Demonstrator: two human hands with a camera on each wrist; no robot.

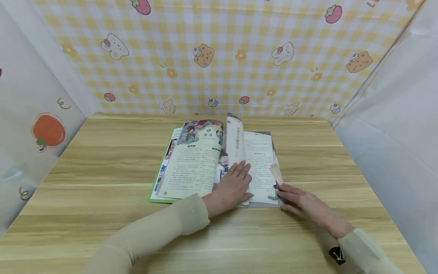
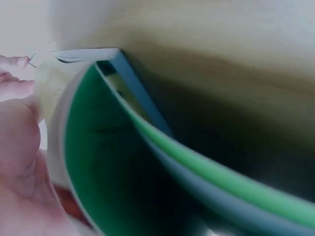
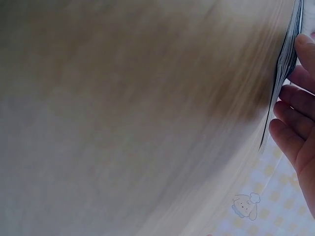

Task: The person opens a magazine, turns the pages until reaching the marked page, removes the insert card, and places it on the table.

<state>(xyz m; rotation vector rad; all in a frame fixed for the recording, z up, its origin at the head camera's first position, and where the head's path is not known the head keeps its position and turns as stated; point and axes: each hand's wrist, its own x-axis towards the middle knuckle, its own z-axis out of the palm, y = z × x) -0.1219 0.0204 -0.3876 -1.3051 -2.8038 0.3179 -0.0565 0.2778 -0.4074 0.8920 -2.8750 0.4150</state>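
Note:
An open magazine (image 1: 191, 167) with printed text and illustrations lies on the wooden table. One page (image 1: 234, 137) stands partly raised and curved near the middle. My left hand (image 1: 230, 188) rests over the lower part of that page, its fingers extended. In the left wrist view, part of the left hand (image 2: 19, 157) lies beside curved sheets with a green inner side (image 2: 98, 152). At the lower right corner of the right-hand page (image 1: 261, 167), my right hand (image 1: 304, 201) touches the edge. The right wrist view has its extended fingers (image 3: 295, 118) against the page edges (image 3: 283, 69).
The wooden table (image 1: 102, 160) extends around the magazine. A yellow checked cloth (image 1: 222, 57) with cartoon animals hangs behind it, and pale sheets (image 1: 393, 114) stand at both sides. A small black mark (image 1: 337, 255) is near the right sleeve.

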